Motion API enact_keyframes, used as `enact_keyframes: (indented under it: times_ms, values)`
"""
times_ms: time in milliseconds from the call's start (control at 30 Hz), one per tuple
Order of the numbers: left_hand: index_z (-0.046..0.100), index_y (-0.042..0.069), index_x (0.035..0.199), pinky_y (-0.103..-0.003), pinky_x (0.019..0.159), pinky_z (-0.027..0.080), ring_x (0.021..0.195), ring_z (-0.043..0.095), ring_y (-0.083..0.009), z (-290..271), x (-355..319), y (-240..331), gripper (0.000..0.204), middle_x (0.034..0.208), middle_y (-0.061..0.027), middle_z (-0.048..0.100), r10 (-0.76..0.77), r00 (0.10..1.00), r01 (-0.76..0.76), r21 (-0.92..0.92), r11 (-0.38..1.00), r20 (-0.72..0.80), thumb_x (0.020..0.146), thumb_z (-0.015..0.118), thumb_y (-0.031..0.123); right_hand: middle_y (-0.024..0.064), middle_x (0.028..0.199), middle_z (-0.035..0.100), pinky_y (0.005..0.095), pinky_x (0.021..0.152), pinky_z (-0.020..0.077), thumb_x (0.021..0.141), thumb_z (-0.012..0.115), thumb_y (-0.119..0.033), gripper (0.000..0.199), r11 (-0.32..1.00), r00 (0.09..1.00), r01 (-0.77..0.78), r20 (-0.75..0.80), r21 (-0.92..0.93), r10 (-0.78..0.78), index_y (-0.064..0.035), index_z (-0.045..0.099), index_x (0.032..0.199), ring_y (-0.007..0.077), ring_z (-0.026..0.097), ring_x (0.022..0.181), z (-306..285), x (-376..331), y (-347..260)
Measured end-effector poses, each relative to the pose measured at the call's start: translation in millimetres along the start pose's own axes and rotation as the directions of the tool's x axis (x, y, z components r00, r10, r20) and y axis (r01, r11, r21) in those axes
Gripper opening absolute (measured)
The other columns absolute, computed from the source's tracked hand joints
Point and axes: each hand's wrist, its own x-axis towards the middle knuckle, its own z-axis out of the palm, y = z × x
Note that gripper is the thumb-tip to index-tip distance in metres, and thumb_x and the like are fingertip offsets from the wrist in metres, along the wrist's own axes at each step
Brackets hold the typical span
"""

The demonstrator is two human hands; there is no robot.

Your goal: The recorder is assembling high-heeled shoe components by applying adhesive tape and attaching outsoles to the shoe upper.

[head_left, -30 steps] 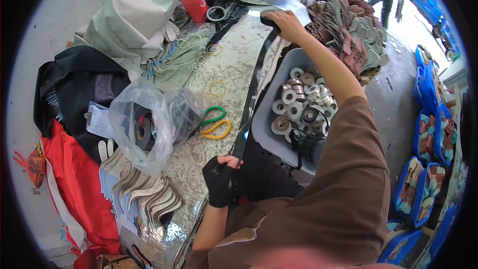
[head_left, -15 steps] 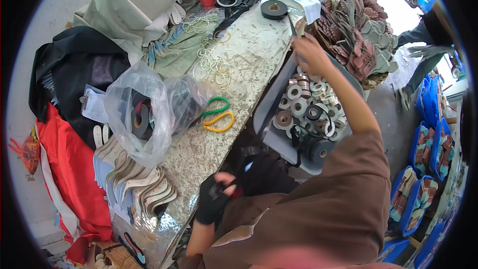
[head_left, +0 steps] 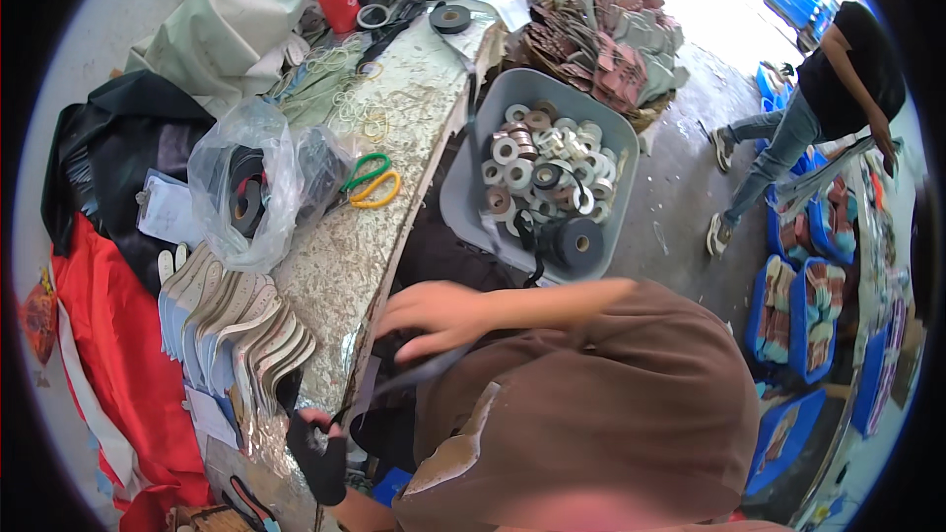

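My left hand [head_left: 320, 458], in a black fingerless glove, is at the table's near edge with its fingers curled. A dark strip [head_left: 422, 372], blurred by motion, runs from beside my right hand down to my left fingers, which look closed on its end. My bare right hand [head_left: 439, 317] is above the table edge, palm down, fingers stretched and thumb apart. A dark tape roll [head_left: 450, 20] lies at the table's far end, with a band hanging from it over the edge. A stack of curved pale leather-like pieces [head_left: 241, 315] rests left of my hands.
Right of the table stands a grey bin [head_left: 458, 197] of small tape rolls. Scissors [head_left: 374, 187] with green and yellow handles, a clear plastic bag [head_left: 232, 236] and a red bottle [head_left: 338, 5] are on the table [head_left: 394, 123]. A person [head_left: 838, 79] walks beside blue crates [head_left: 759, 310].
My right hand has come back from the table's far end to near my left hand. My left hand has moved toward the table's near end. The view has shifted, and the other person shows more fully.
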Motion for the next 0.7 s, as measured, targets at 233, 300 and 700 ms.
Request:
enact_keyframes:
  times_ms: [233, 300, 700]
  values:
    - [0.046, 0.005, 0.093, -0.029, 0.069, 0.042, 0.076, 0.048, -0.0163, 21.3, -41.3, -23.7, 0.023, 0.085, -0.005, 0.048, 0.083, 0.847, -0.207, -0.182, 0.961, -0.525, 0.079, 0.063, 0.001, 0.0115, 0.097, 0.064, 0.044, 0.084, 0.0456, 0.077, 0.076, -0.018, 0.019, 0.916, 0.921, 0.286, 0.183, 0.28, -0.343, -0.0018, 0.067, 0.082, 0.0321, 0.06, 0.096, 101.4, 89.1, -35.0]
    - [0.046, 0.006, 0.098, -0.033, 0.078, 0.046, 0.091, 0.052, -0.0204, 33.0, -60.1, -57.9, 0.025, 0.095, -0.0101, 0.051, -0.105, 0.729, 0.065, -0.085, 0.994, -0.676, 0.091, 0.059, 0.025, 0.0102, 0.099, 0.064, 0.0425, 0.087, 0.0455, 0.074, 0.075, -0.012, 0.014, 0.909, 0.94, 0.297, 0.08, 0.292, -0.332, -0.0055, 0.071, 0.085, 0.0311, 0.06, 0.096, 103.1, 88.5, -33.6]
    - [0.056, -0.001, 0.11, -0.028, 0.07, 0.045, 0.072, 0.056, -0.0146, 94.3, -79.9, -66.0, 0.026, 0.075, -0.0057, 0.058, -0.627, 0.749, 0.047, -0.927, 0.373, -0.214, 0.101, 0.052, 0.024, 0.0127, 0.104, 0.065, 0.0382, 0.087, 0.0499, 0.08, 0.067, -0.004, 0.022, 0.871, 0.995, -0.101, -0.069, -0.481, 0.077, -0.0068, 0.065, 0.102, 0.0319, 0.063, 0.1, 39.6, 93.4, 105.1]
